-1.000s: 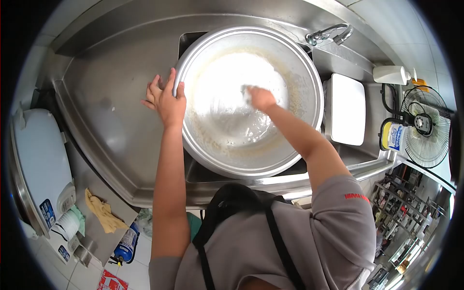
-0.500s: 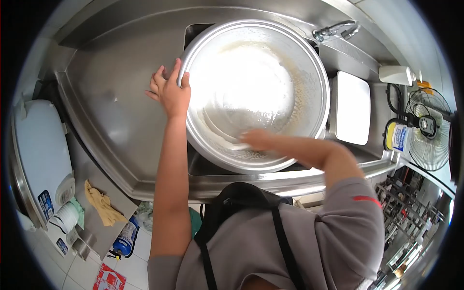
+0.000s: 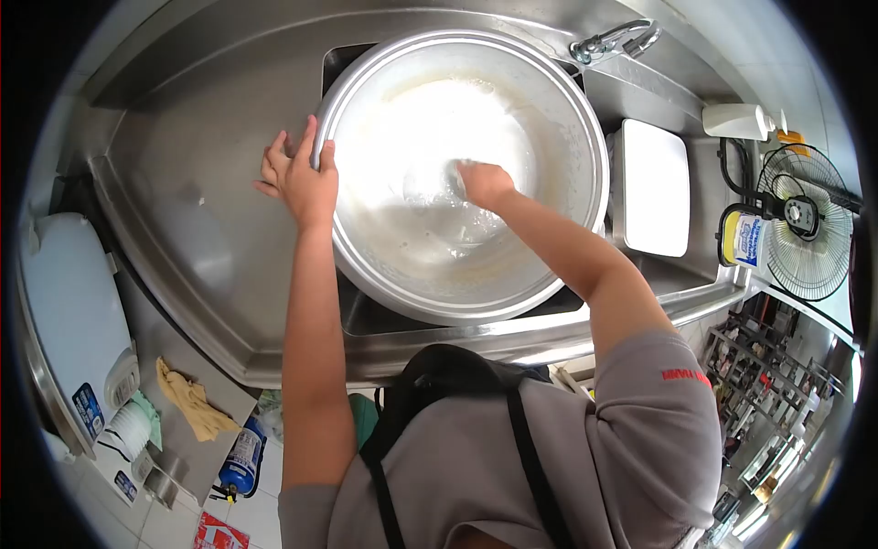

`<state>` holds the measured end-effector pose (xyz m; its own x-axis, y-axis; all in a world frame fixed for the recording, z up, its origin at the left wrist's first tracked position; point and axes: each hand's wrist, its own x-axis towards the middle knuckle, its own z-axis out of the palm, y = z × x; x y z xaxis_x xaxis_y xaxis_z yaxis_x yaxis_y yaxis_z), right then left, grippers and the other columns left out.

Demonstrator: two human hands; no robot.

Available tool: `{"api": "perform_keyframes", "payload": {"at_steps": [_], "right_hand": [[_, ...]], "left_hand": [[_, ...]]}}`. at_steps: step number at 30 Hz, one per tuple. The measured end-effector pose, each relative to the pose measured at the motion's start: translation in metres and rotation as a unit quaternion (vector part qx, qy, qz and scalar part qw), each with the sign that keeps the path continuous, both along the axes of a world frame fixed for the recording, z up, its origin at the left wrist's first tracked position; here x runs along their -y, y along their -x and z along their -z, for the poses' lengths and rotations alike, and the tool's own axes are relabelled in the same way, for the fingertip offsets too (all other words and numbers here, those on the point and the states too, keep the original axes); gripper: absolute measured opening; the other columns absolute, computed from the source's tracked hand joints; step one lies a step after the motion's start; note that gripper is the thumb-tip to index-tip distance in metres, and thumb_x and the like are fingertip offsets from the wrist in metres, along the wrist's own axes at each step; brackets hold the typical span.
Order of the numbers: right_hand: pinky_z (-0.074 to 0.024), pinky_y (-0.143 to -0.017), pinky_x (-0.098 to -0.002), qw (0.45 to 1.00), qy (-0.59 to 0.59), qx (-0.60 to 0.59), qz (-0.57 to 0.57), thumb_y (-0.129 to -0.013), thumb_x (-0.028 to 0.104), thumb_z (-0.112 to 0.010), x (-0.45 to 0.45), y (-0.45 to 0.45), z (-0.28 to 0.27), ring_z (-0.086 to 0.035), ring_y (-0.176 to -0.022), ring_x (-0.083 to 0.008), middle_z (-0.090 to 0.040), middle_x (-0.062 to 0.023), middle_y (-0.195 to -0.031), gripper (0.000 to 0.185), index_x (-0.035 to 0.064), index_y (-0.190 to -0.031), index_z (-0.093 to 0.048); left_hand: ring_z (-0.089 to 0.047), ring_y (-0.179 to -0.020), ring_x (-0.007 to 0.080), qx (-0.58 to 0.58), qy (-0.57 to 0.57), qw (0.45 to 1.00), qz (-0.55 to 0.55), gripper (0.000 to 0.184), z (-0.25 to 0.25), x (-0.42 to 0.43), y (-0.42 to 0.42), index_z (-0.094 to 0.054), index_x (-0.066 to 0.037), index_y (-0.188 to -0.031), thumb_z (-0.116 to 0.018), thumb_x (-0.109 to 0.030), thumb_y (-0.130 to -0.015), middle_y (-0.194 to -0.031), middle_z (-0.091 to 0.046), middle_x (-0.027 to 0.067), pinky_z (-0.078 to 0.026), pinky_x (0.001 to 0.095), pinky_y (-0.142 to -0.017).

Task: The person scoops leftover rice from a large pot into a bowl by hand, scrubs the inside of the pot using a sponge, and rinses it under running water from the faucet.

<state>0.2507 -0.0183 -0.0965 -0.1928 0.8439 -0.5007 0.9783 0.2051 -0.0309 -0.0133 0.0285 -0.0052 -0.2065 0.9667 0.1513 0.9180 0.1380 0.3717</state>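
Left fingers [image 3: 305,146] grasp the pot rim [image 3: 600,174]; with right fingers [image 3: 473,175] clenched on what seems a pad [image 3: 455,177], I'd press evenly.

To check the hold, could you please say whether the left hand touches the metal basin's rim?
Touching: the head view shows the left hand with thumb across the rim.
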Motion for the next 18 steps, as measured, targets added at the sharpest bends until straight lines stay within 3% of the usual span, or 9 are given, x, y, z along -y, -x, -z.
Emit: {"api": "perform_keyframes", "payload": {"at_steps": [3,6,9,10,11,12,15,17,18], "right_hand": [[-0.0452,-0.083,-0.0392,0.997,0.008,-0.048,0.068,-0.086,0.019,-0.033,-0.021,-0.016,-0.017,-0.057,-0.097,-0.0271,-0.056,-0.0150,-0.109,0.032,0.0093,-0.109,-0.053],[-0.0483,-0.077,-0.0370,0.984,-0.039,0.047,0.169,-0.084,0.020,-0.038,-0.096,-0.060,0.013,-0.059,-0.093,-0.0258,-0.060,-0.0132,-0.102,0.029,0.0084,-0.101,-0.058],[-0.0491,-0.074,-0.0376,0.994,0.040,0.060,0.084,-0.085,0.018,-0.038,-0.091,-0.050,0.008,-0.060,-0.091,-0.0275,-0.060,-0.0123,-0.102,0.029,0.0105,-0.108,-0.053],[-0.0470,-0.080,-0.0383,0.994,0.040,0.007,0.102,-0.084,0.018,-0.039,-0.068,-0.032,-0.003,-0.059,-0.093,-0.0271,-0.059,-0.0120,-0.104,0.031,0.0109,-0.111,-0.052],[-0.0451,-0.082,-0.0391,0.994,0.080,0.045,0.056,-0.083,0.019,-0.039,-0.048,-0.011,-0.018,-0.058,-0.096,-0.0264,-0.058,-0.0117,-0.106,0.034,0.0141,-0.114,-0.051],[-0.0455,-0.081,-0.0387,1.000,0.013,-0.019,0.013,-0.084,0.022,-0.036,-0.024,-0.013,-0.005,-0.057,-0.095,-0.0276,-0.058,-0.0128,-0.107,0.035,0.0162,-0.116,-0.051],[-0.0461,-0.080,-0.0380,0.995,0.027,-0.018,0.093,-0.084,0.018,-0.036,-0.047,-0.019,-0.003,-0.058,-0.094,-0.0283,-0.059,-0.0129,-0.105,0.032,0.0154,-0.112,-0.053],[-0.0498,-0.071,-0.0367,0.990,-0.064,-0.011,0.129,-0.080,0.018,-0.044,-0.092,-0.040,0.007,-0.061,-0.086,-0.0274,-0.063,-0.0119,-0.094,0.022,0.0098,-0.091,-0.062],[-0.0496,-0.072,-0.0370,0.989,-0.043,0.000,0.139,-0.080,0.017,-0.044,-0.099,-0.041,0.006,-0.061,-0.086,-0.0274,-0.063,-0.0117,-0.094,0.022,0.0093,-0.090,-0.062]], "left_hand": [[-0.022,-0.124,0.0264,0.016,-0.007,1.000,0.008,0.038,0.001,-0.002,0.001,-0.055,-0.034,-0.113,-0.061,-0.032,-0.076,-0.129,-0.032,0.0070,-0.001,0.0592,-0.101],[-0.022,-0.124,0.0260,0.015,-0.005,1.000,0.003,0.039,-0.002,-0.002,-0.001,-0.055,-0.034,-0.113,-0.062,-0.032,-0.075,-0.129,-0.032,0.0068,-0.001,0.0590,-0.101],[-0.022,-0.124,0.0256,0.009,0.005,1.000,0.004,0.039,-0.002,0.000,0.003,-0.055,-0.034,-0.113,-0.062,-0.031,-0.075,-0.129,-0.032,0.0065,-0.001,0.0590,-0.101],[-0.022,-0.124,0.0254,0.013,0.003,1.000,0.004,0.039,-0.001,-0.001,0.002,-0.055,-0.034,-0.113,-0.062,-0.031,-0.075,-0.129,-0.032,0.0064,-0.001,0.0591,-0.101],[-0.022,-0.124,0.0253,0.018,0.000,1.000,0.003,0.039,-0.001,-0.003,0.001,-0.055,-0.034,-0.113,-0.062,-0.031,-0.075,-0.129,-0.032,0.0064,-0.001,0.0592,-0.101],[-0.022,-0.124,0.0253,0.020,0.000,1.000,0.004,0.039,-0.001,-0.002,0.000,-0.055,-0.034,-0.113,-0.062,-0.031,-0.075,-0.129,-0.032,0.0065,-0.001,0.0592,-0.101],[-0.022,-0.124,0.0257,0.022,-0.005,1.000,0.007,0.039,-0.002,-0.002,0.000,-0.055,-0.033,-0.113,-0.062,-0.031,-0.075,-0.129,-0.032,0.0068,-0.002,0.0594,-0.100],[-0.022,-0.124,0.0260,0.021,-0.009,1.000,0.003,0.038,-0.003,-0.001,0.000,-0.056,-0.033,-0.113,-0.062,-0.031,-0.075,-0.128,-0.032,0.0071,-0.002,0.0597,-0.100],[-0.022,-0.124,0.0262,0.016,-0.008,1.000,-0.001,0.038,-0.003,-0.001,0.000,-0.056,-0.033,-0.113,-0.062,-0.031,-0.075,-0.128,-0.033,0.0072,-0.003,0.0597,-0.100]]}}
